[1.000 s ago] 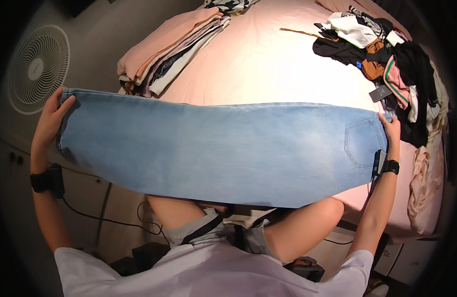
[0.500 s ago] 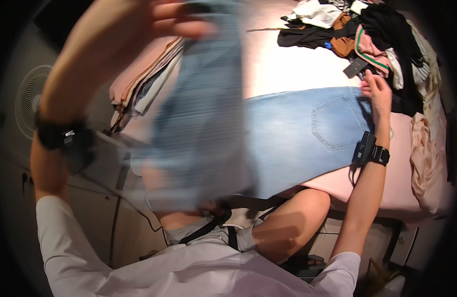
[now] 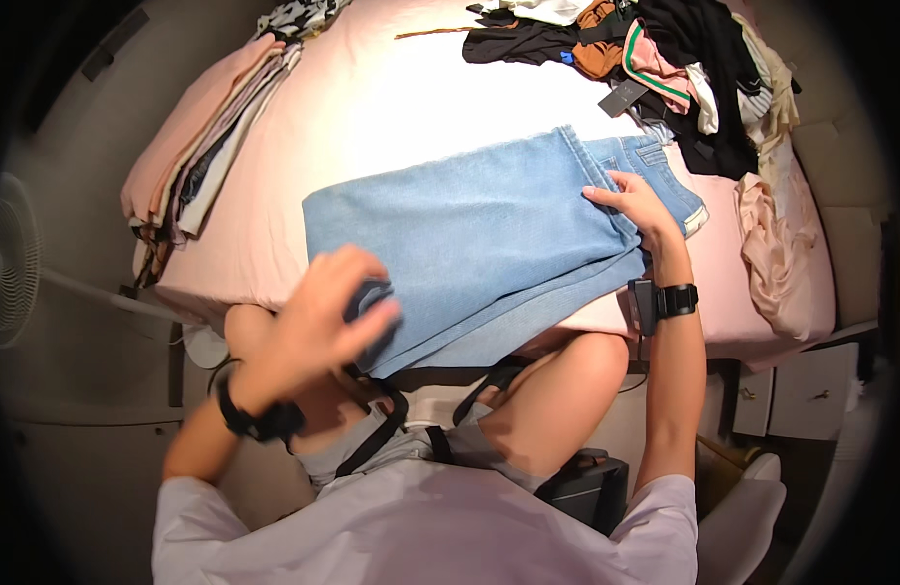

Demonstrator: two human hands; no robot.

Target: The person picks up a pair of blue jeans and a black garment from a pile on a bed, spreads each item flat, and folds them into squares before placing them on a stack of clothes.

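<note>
Light-blue jeans (image 3: 450,224) lie folded across the bed in front of me, the legs doubled back so the frayed hem rests near the waistband end. Part of the waistband (image 3: 679,190) and a pocket show beyond the hem on the right. My right hand (image 3: 645,207) is closed on the hem edge, thumb on top of the denim. Over the left fold, near the bed's front edge, my left hand (image 3: 323,317) is blurred, its thumb and fingers apart with dark shadow between them. Nothing shows in its grasp.
A pink sheet (image 3: 265,195) covers the bed. A stack of folded clothes (image 3: 211,136) sits at the left edge. Loose clothes (image 3: 693,73) heap at the back right, with a crumpled pale-pink garment (image 3: 776,249) nearer. A white fan (image 3: 16,258) stands left of the bed.
The raised jeans legs have come down to the right, folded over the upper part. My left hand has dropped from high up and let go; my right hand has moved left onto the hem.
</note>
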